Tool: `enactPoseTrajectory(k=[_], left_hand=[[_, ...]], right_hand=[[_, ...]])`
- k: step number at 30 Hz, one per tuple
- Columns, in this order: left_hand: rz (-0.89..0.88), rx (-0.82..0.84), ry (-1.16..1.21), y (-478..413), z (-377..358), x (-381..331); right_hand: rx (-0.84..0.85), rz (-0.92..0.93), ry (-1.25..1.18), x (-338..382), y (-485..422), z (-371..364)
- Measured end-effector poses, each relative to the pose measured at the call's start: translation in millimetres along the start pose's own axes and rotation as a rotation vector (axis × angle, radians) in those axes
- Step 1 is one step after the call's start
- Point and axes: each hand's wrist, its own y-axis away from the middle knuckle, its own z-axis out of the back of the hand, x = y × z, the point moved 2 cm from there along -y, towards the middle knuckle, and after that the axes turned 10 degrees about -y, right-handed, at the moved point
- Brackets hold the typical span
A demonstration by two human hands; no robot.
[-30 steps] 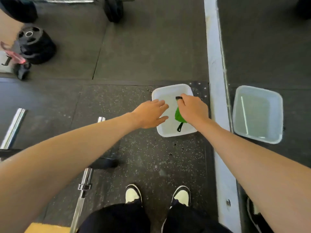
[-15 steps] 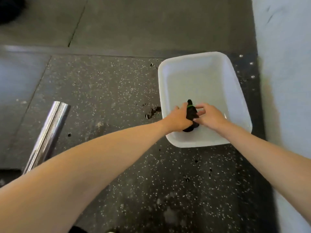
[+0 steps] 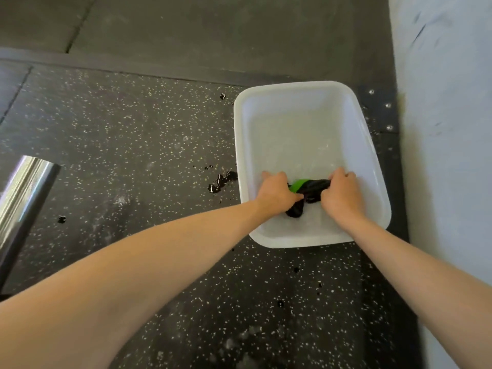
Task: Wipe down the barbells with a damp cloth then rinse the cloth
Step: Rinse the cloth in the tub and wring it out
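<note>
A wet cloth [image 3: 308, 190], black with a green patch, is bunched into a roll over the near end of a white plastic basin [image 3: 306, 102] that holds shallow water. My left hand [image 3: 275, 194] grips the cloth's left end and my right hand [image 3: 339, 194] grips its right end, both with fingers curled round it. Between the hands the cloth is stretched, and a dark fold hangs down into the basin. A chrome barbell sleeve end [image 3: 24, 193] lies on the floor at the far left, apart from both hands.
The basin sits on black speckled rubber flooring [image 3: 133, 142]. Small water splashes [image 3: 222, 181] lie just left of the basin. A pale wall or mirror frame [image 3: 447, 129] rises close along the basin's right side.
The camera has come much closer to the basin. My left hand has joined the right on the cloth, and the two hands have drawn apart, stretching the bunched cloth sideways.
</note>
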Motion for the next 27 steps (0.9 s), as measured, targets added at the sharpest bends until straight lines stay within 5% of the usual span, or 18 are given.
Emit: enactPoseTrajectory(k=[5, 8, 10, 13, 17, 20, 24, 27], left_hand=[[0.057, -0.071, 0.372, 1, 7, 0], [0.095, -0.076, 0.435, 2, 11, 3], [0.082, -0.053, 0.512, 5, 13, 3], [0.061, -0.046, 0.538, 9, 8, 1], [0.120, -0.091, 0.431, 9, -3, -5], [0.203, -0.115, 0.484, 8, 2, -7], [0.325, -0.013, 0.791, 13, 1, -8], [0.310, 0.021, 0.886, 16, 7, -12]], right_hand=[[0.304, -0.190, -0.714, 38, 10, -23], [0.319, -0.329, -1.020, 48, 19, -28], [0.245, -0.261, -0.912, 43, 13, -22], [0.095, 0.048, -0.396, 21, -7, 0], [-0.087, 0.039, -0.310, -8, -16, 8], [-0.012, 0.073, -0.196, 3, -7, -12], [0.198, -0.027, -0.467, 46, 5, -37], [0.141, -0.066, -0.752, 57, 12, -39]])
